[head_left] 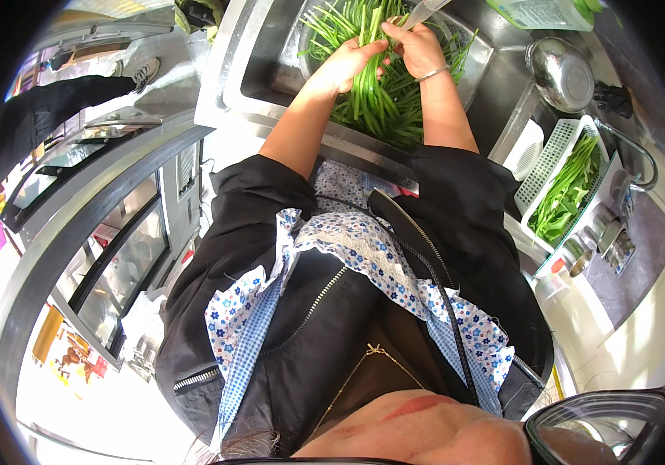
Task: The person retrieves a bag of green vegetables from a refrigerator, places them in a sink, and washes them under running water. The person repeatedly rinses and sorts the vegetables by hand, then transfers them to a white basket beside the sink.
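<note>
- Nearest the camera, at the lower right edge, is a dark-framed pair of glasses.
- A bundle of long green stems is held up over the sink; more greens lie in a loose pile beneath it.
- The left hand is closed around the bundle, its thumb laid across the front.
- The right hand is partly curled, with its thumb at the bundle's upper part; whether it grips any stems I cannot tell. A thin bracelet circles that wrist.
- A clear, narrow piece crosses the top edge beside the right hand; its kind I cannot tell.
- Around all this is the metal sink.
- Right of the sink sit a shiny metal bowl and, near the top edge, a pale green container.
- Farther down on the right, a white perforated basket holds leafy greens, with small metal containers just beside it.
- Nearer the camera, a blue-flowered apron covers part of a black jacket.
- At the far left, another person's shoe shows.
</note>
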The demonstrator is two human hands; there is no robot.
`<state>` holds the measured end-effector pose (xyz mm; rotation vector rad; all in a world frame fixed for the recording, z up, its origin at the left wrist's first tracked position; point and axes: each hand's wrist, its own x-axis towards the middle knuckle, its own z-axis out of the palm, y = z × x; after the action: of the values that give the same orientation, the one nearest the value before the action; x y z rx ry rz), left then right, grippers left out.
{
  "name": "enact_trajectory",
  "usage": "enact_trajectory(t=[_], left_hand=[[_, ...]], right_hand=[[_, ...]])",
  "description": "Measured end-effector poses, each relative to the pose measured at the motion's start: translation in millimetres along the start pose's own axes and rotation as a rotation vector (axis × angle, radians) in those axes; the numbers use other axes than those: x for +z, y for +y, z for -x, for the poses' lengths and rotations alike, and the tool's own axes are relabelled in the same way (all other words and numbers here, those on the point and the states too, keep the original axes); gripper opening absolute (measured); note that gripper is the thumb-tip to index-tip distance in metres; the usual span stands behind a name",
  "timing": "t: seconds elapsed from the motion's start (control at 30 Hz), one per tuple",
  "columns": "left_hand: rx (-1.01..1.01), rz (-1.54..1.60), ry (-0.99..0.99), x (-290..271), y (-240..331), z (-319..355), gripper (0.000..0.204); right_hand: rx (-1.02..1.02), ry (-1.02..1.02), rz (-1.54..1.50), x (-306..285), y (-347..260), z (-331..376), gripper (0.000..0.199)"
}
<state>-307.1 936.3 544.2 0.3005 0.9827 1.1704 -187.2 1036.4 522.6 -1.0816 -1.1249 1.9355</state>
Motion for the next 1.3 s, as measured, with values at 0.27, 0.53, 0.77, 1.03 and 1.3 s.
enact_trajectory(t=[0.27,0.53,0.77,1.03,1.3], left_hand=[[0.077,-0.092,0.129,8,-1,0,0.018],[0.005,-0.018,0.110,10,-2,1,0.019],[0.075,-0.085,0.092,9,-7,0,0.018],[0.118,-0.127,0.090,4,-6,-5,0.014],[0.179,-0.134,0.117,3,-14,-3,0.012]], right_hand=[[0.158,0.298,0.016,0,35,-36,0.027],[0.012,0.221,0.073,3,23,-16,0.025],[0.205,0.261,-0.361,4,26,-21,0.034],[0.067,0.288,0.130,12,22,-23,0.024],[0.259,-0.070,-0.556,-11,33,-32,0.016]])
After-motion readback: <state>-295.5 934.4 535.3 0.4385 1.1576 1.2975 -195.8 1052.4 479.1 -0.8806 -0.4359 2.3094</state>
